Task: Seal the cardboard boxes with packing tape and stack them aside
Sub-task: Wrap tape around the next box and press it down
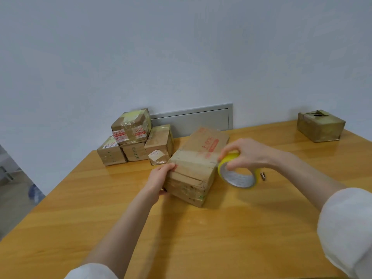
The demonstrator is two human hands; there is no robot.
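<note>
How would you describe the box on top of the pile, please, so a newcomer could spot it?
Find the far left corner of the wooden table, where small boxes cluster by the wall. The top box rests on the others and alone carries bands of red-and-white printed tape.

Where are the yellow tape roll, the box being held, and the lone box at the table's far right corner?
yellow tape roll [238, 178], head view, inner core wall.
held box [194, 168], head view, top face by the flap seam.
lone box [328, 131], head view, near side face.
</note>
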